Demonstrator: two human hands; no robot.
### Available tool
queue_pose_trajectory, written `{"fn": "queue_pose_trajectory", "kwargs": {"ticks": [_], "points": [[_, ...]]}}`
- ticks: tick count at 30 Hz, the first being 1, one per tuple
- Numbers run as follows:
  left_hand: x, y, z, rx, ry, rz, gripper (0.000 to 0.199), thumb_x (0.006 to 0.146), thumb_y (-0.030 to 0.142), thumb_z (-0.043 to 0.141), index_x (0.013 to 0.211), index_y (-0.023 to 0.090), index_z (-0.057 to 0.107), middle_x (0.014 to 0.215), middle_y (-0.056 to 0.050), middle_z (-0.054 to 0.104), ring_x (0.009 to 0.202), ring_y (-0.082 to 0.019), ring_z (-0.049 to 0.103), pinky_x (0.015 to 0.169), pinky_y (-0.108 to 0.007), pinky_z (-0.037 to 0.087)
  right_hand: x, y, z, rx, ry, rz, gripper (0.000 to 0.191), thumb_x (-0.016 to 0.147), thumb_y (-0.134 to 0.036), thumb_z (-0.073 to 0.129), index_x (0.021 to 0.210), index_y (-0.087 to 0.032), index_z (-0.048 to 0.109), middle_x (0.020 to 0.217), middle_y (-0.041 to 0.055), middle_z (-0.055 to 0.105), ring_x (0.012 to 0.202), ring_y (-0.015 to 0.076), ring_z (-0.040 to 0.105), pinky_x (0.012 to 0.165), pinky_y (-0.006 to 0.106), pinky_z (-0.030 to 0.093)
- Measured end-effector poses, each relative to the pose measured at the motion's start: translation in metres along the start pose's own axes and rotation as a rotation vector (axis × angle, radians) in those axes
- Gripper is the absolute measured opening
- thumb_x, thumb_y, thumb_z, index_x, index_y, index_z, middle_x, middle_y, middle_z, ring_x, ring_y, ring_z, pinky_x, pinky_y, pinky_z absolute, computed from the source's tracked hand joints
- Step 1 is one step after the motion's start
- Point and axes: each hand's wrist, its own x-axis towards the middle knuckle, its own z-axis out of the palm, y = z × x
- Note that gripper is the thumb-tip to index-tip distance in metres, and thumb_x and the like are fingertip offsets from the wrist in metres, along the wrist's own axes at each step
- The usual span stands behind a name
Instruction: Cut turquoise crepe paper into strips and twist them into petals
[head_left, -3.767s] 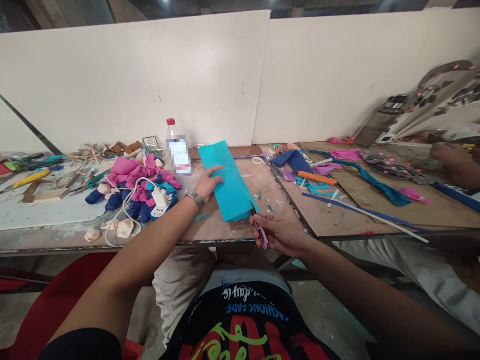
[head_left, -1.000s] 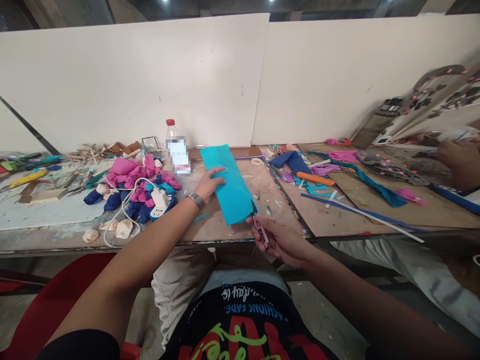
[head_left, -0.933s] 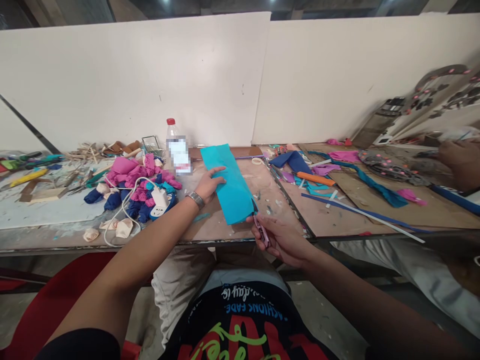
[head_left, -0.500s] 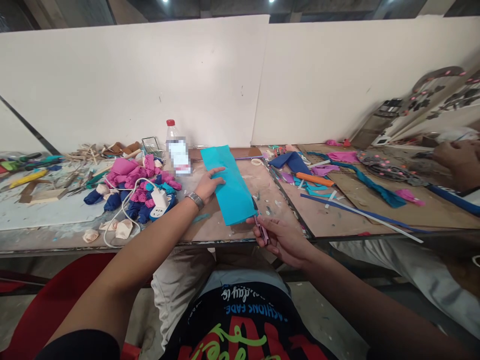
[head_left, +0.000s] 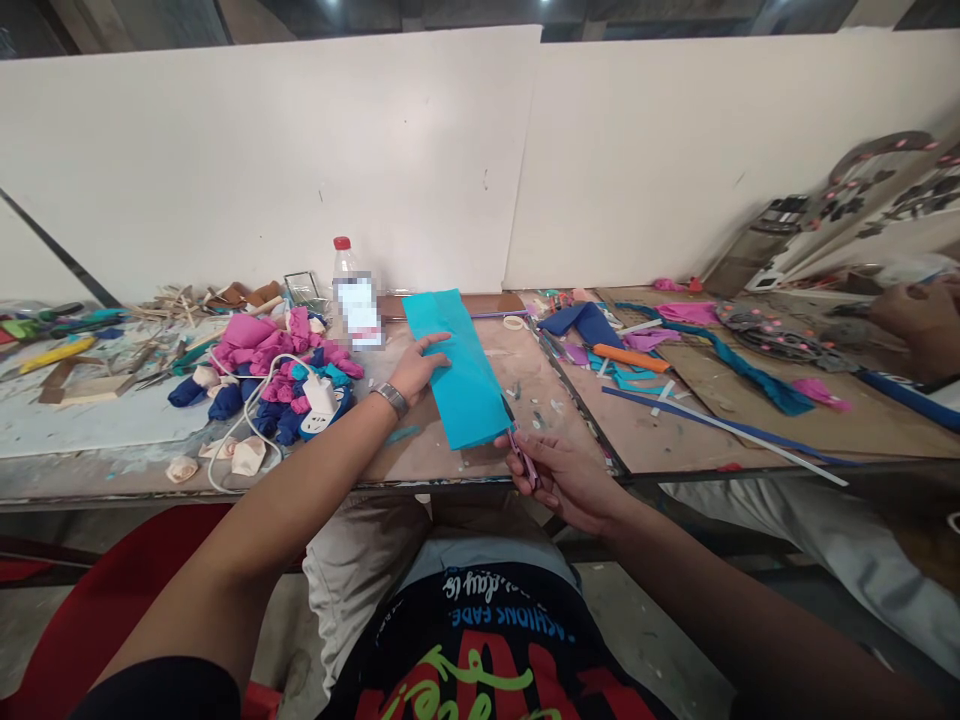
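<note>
A long turquoise sheet of crepe paper (head_left: 466, 390) lies slantwise on the table before me. My left hand (head_left: 421, 370) rests on its left edge, index finger stretched across the paper and the fingers apart. By the sheet's lower right corner, my right hand (head_left: 559, 475) grips a pair of scissors (head_left: 526, 462) with pinkish handles. Their dark blades run up along the paper's right edge, and part of them is hidden by the sheet. I cannot tell how far the blades are apart.
To the left are pink and blue crumpled crepe pieces (head_left: 251, 345), a power strip (head_left: 319, 412) with a white cable, and a bottle (head_left: 343, 262). On the right lie an orange crepe roll (head_left: 630, 357) and paper strips (head_left: 720, 425). Another person's hand (head_left: 911, 315) shows at far right.
</note>
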Motion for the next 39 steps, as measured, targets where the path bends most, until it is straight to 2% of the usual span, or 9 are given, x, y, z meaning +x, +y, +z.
{"fn": "queue_pose_trajectory", "kwargs": {"ticks": [13, 17, 25, 31, 35, 37, 39], "points": [[0.001, -0.001, -0.001, -0.006, -0.011, -0.003, 0.066, 0.060, 0.004, 0.072, 0.125, 0.017, 0.066, 0.092, -0.005, 0.075, 0.074, -0.017, 0.069, 0.071, -0.032, 0.058, 0.001, 0.002, 0.001, -0.018, -0.007, -0.017, 0.041, 0.078, -0.050, 0.085, 0.094, -0.015, 0.072, 0.066, -0.0023, 0.061, 0.049, 0.0067, 0.057, 0.031, 0.012, 0.027], [0.001, -0.001, 0.000, 0.004, -0.013, 0.003, 0.065, 0.060, 0.005, 0.072, 0.123, 0.017, 0.067, 0.093, -0.005, 0.075, 0.074, -0.018, 0.069, 0.071, -0.032, 0.058, -0.001, 0.000, 0.002, 0.007, 0.002, -0.008, 0.038, 0.083, -0.048, 0.082, 0.099, -0.014, 0.074, 0.068, -0.0023, 0.061, 0.050, 0.0061, 0.057, 0.031, 0.011, 0.029], [0.000, -0.001, 0.000, -0.010, -0.017, -0.003, 0.062, 0.060, 0.004, 0.071, 0.120, 0.018, 0.068, 0.090, -0.003, 0.075, 0.071, -0.017, 0.069, 0.067, -0.030, 0.058, 0.001, -0.005, 0.001, -0.022, 0.068, 0.022, 0.029, 0.095, -0.043, 0.066, 0.098, -0.014, 0.072, 0.065, -0.0004, 0.064, 0.044, 0.0069, 0.055, 0.029, 0.013, 0.028], [0.003, -0.003, -0.002, -0.006, -0.033, -0.006, 0.065, 0.061, 0.006, 0.075, 0.124, 0.017, 0.067, 0.094, -0.004, 0.075, 0.073, -0.016, 0.070, 0.070, -0.031, 0.059, 0.001, -0.010, 0.000, -0.066, 0.112, -0.018, 0.033, 0.088, -0.047, 0.073, 0.092, -0.014, 0.071, 0.065, -0.0011, 0.062, 0.043, 0.0061, 0.051, 0.031, 0.015, 0.025], [0.003, -0.004, -0.004, -0.002, -0.052, -0.003, 0.066, 0.063, 0.010, 0.079, 0.127, 0.017, 0.066, 0.088, -0.004, 0.074, 0.069, -0.016, 0.069, 0.068, -0.031, 0.059, 0.004, -0.010, -0.003, -0.202, 0.099, -0.100, 0.042, 0.079, -0.056, 0.079, 0.088, -0.016, 0.069, 0.058, -0.0040, 0.057, 0.042, 0.0065, 0.048, 0.032, 0.015, 0.022], [0.002, -0.004, -0.004, -0.001, -0.066, -0.018, 0.068, 0.064, 0.011, 0.081, 0.130, 0.018, 0.065, 0.083, -0.003, 0.073, 0.067, -0.017, 0.069, 0.067, -0.032, 0.059, 0.005, -0.010, -0.006, -0.347, 0.109, -0.161, 0.042, 0.081, -0.058, 0.077, 0.082, -0.017, 0.065, 0.050, -0.0054, 0.053, 0.039, 0.0064, 0.043, 0.033, 0.016, 0.025], [0.001, -0.003, -0.003, -0.003, -0.072, -0.030, 0.068, 0.065, 0.012, 0.083, 0.130, 0.019, 0.066, 0.081, -0.002, 0.073, 0.067, -0.017, 0.069, 0.067, -0.032, 0.059, 0.007, -0.010, -0.009, -0.476, 0.143, -0.218, 0.040, 0.083, -0.057, 0.075, 0.081, -0.019, 0.062, 0.050, -0.0050, 0.056, 0.037, 0.0068, 0.044, 0.034, 0.018, 0.030]]}}
